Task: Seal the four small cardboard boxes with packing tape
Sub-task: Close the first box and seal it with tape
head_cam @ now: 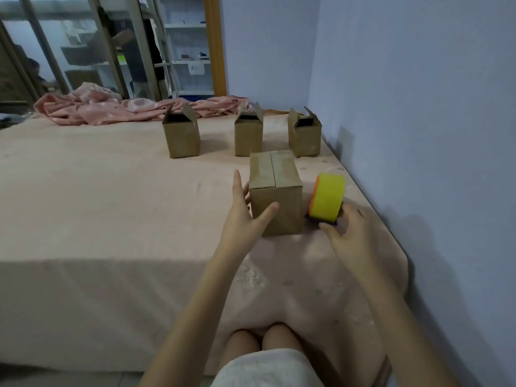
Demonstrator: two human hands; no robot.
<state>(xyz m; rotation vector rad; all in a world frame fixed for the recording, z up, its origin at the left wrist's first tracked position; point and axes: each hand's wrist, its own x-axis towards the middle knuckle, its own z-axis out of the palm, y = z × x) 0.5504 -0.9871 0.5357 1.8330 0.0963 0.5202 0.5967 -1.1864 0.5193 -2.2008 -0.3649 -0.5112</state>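
Your left hand (245,216) is bracing the near box (275,191) with spread fingers; your right hand (350,236) is, apparently, curling around the tape dispenser (326,198).

No text can be read: a white paper sign (196,69) on the far shelving (186,46) bears dark marks too blurred to make out.

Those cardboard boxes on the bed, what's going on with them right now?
A person is partway into taping them shut. The left hand steadies the nearest box, whose flaps are folded closed, while the right hand grips a yellow tape dispenser beside it. Three more boxes stand in a row behind, flaps open.
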